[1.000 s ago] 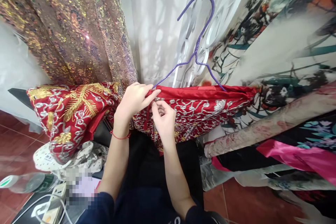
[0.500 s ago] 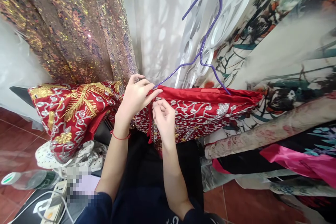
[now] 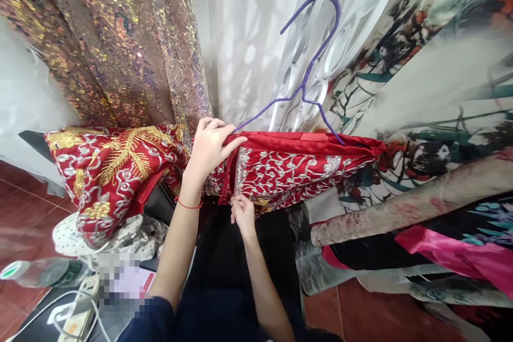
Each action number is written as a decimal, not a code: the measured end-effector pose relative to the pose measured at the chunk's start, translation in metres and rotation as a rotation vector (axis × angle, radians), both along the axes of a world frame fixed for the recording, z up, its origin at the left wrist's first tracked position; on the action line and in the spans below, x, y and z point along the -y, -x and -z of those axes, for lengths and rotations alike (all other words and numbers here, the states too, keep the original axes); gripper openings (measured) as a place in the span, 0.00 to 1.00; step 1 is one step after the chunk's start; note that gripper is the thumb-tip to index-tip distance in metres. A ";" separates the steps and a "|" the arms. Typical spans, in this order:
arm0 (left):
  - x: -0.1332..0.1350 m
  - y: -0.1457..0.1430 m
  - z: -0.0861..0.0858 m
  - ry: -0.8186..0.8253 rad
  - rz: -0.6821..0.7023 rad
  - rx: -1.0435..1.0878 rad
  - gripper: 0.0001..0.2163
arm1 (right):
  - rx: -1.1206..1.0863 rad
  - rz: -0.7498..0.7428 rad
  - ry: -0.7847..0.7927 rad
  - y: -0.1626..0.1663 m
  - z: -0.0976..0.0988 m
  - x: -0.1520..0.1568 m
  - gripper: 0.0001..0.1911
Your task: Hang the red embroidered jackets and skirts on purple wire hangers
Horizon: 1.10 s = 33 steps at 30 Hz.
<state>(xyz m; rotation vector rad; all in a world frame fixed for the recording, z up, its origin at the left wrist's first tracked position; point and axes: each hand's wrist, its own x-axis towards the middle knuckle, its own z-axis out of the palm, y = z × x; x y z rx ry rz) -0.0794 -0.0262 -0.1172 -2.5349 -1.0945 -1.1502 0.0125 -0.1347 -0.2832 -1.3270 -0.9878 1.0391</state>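
In the head view, the red embroidered garment (image 3: pixel 294 172) hangs below the purple hanger (image 3: pixel 305 76), its plain waistband (image 3: pixel 280 142) along the hanger's lower edge. The left hand (image 3: pixel 210 145) is at the hanger's left end, fingers loosely spread, thumb along the waistband; whether it grips, I cannot tell. The right hand (image 3: pixel 243 214), lower down, seems to pinch the silver-trimmed edge (image 3: pixel 242 166). The step looks like straightening that edge; the next move would call for steadying the waistband meanwhile
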 end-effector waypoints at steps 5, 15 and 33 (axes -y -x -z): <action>0.000 -0.001 0.005 0.073 -0.039 0.136 0.14 | 0.094 -0.107 -0.011 -0.022 -0.009 0.013 0.19; -0.013 -0.005 0.017 0.157 -0.128 0.554 0.06 | 0.838 0.904 -0.511 -0.172 -0.114 0.058 0.12; -0.019 0.019 0.032 0.186 -0.330 0.594 0.10 | 1.031 0.752 -0.527 -0.232 -0.119 0.030 0.26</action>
